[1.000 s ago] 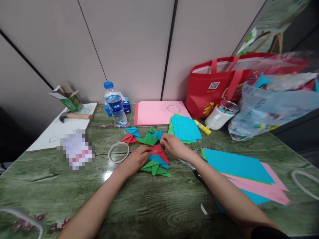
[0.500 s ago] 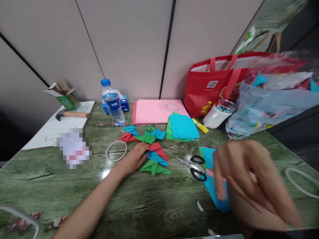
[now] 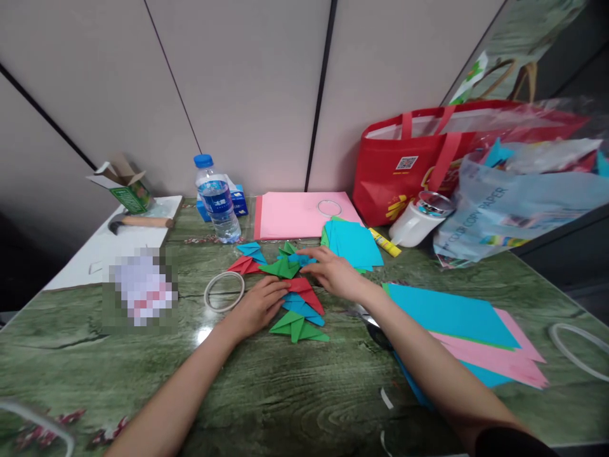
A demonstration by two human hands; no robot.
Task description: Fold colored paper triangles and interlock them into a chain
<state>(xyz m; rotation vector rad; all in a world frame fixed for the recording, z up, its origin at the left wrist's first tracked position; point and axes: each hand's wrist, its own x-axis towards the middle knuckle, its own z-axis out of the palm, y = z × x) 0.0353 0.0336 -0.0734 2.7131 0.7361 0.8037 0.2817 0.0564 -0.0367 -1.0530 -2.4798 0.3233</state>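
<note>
Folded paper pieces lie in the middle of the table. My left hand [image 3: 261,307] rests low there, fingers stretched out, their tips at the left end of a red folded piece [image 3: 307,293]. My right hand [image 3: 339,274] reaches in from the right, fingers spread over a blue folded piece [image 3: 299,259], which they partly cover. A green folded piece [image 3: 284,268] sits between the two hands. Below the red one are another blue piece [image 3: 304,309] and a green piece [image 3: 297,326]. Scissors [image 3: 378,333] are partly hidden under my right forearm.
Blue square sheets [image 3: 354,244] and pink paper [image 3: 295,216] lie behind, with a glue stick [image 3: 384,242], white mug [image 3: 413,223] and red bag [image 3: 385,165]. A water bottle [image 3: 219,202], white ring [image 3: 223,292] and hammer [image 3: 143,221] are leftward. Large blue sheets [image 3: 451,312] lie at right.
My right hand has moved from the near right, over the large sheets, leftward and away from me to the folded pieces. My left hand has stayed by the red piece.
</note>
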